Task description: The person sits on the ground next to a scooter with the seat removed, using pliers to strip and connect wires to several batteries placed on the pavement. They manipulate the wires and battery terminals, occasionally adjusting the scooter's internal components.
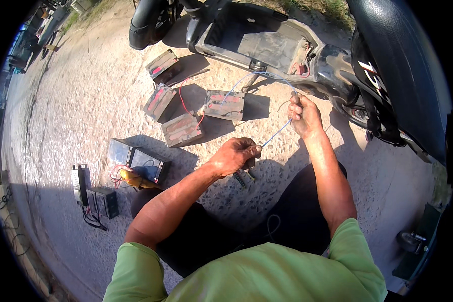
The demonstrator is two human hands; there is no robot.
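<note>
A thin blue wire [277, 134] runs taut between my hands. My left hand [239, 153] pinches it low, fingertips closed. My right hand [304, 117] grips it higher up, fingers curled round it. Beyond the right hand, the wire arcs left over the open floor compartment [267, 46] of an electric scooter and down to a battery block [229, 111]. More dusty battery blocks with reddish tops stand to its left: one in front [178, 136], one behind [158, 103] and one at the back [161, 64]. A red wire [180, 93] links some of them.
The scooter's black seat [402, 65] looms at right. At left lie an open clear-lidded case [148, 163], a yellow tool [136, 178] with red leads, and dark boxes [102, 202] with cables. A small dark object [239, 179] lies below my left hand. The ground is rough concrete.
</note>
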